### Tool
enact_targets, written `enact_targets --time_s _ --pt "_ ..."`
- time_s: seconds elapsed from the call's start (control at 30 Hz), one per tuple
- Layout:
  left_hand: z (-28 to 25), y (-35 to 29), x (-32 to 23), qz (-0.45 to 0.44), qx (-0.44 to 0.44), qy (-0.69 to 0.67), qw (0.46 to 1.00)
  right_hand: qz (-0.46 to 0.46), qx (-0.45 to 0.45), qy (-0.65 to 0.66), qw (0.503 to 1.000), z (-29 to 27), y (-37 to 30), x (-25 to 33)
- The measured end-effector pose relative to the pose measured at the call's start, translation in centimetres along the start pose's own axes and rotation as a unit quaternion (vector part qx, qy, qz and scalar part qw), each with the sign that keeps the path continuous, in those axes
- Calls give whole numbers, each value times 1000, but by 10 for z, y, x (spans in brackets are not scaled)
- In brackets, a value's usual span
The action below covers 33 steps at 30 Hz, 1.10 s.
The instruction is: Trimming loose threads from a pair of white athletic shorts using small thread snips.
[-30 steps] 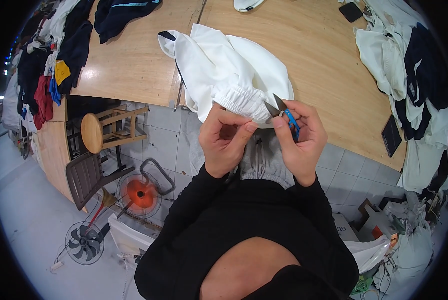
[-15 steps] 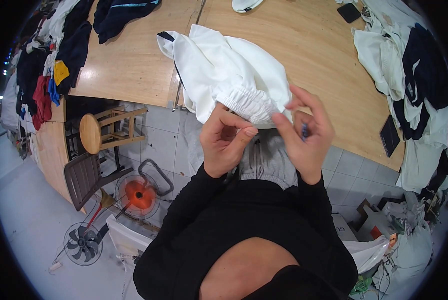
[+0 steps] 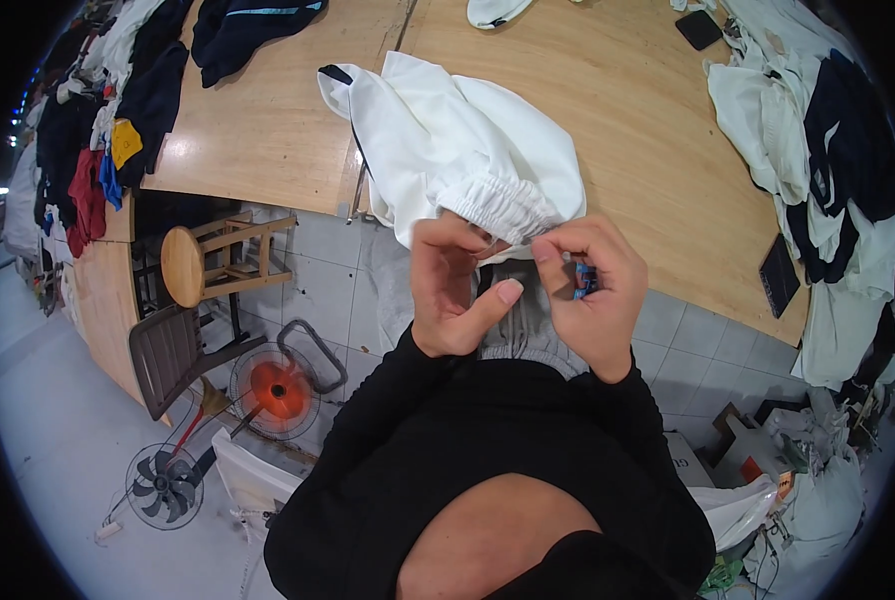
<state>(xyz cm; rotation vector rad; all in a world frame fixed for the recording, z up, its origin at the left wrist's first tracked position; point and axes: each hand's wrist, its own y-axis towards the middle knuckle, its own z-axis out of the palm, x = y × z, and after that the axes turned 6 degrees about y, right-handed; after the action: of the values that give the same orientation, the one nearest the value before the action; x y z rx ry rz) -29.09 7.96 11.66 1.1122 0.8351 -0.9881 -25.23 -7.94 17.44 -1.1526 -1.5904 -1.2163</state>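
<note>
A white garment [image 3: 468, 130] with a gathered elastic waistband [image 3: 498, 204] lies bunched over the table's near edge, its waistband toward me. My left hand [image 3: 448, 290] is at the left end of the waistband, thumb spread away from the fingers; the index finger bends near the band and the other fingertips are partly hidden. My right hand [image 3: 598, 290] has thumb and index finger pinched together at the band's right end. Tucked in that palm is a small blue tool [image 3: 586, 280], perhaps thread snips, mostly covered by the fingers.
The wooden table [image 3: 658, 150] carries a navy garment [image 3: 253, 35], a pile of white and navy clothes [image 3: 858, 130] and a dark flat device [image 3: 780, 273]. To my left are a wooden stool [image 3: 183, 265], a folding chair [image 3: 168, 360] and a fan [image 3: 280, 392].
My left thumb has parted from the index finger. My right hand has moved slightly left and down, its raised fingers have curled in, and thumb and index now meet by the waistband.
</note>
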Motion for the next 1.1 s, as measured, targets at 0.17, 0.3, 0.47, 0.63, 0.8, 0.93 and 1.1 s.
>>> enact_targets --time_s 0.17,0.3,0.47,0.63,0.8,0.93,1.1 --pt "0 -8 3 -27 -19 -84 996 248 8 223 943 -1 -6 -5" --pt "-2 -12 10 4 16 -30 999 295 -46 311 902 3 -6 -5" --pt "-7 -16 14 48 54 64 995 254 -38 261 931 10 -3 -11" --pt "0 -9 11 24 -18 4 1000 212 -29 214 953 13 -5 -12" --pt "-2 -3 5 -23 -73 106 991 117 38 97 988 8 -11 -6" --pt "6 11 1 2 -99 155 983 38 48 50 997 9 -16 4" --pt "4 19 0 73 -90 199 973 3 81 34 996 4 -16 7"
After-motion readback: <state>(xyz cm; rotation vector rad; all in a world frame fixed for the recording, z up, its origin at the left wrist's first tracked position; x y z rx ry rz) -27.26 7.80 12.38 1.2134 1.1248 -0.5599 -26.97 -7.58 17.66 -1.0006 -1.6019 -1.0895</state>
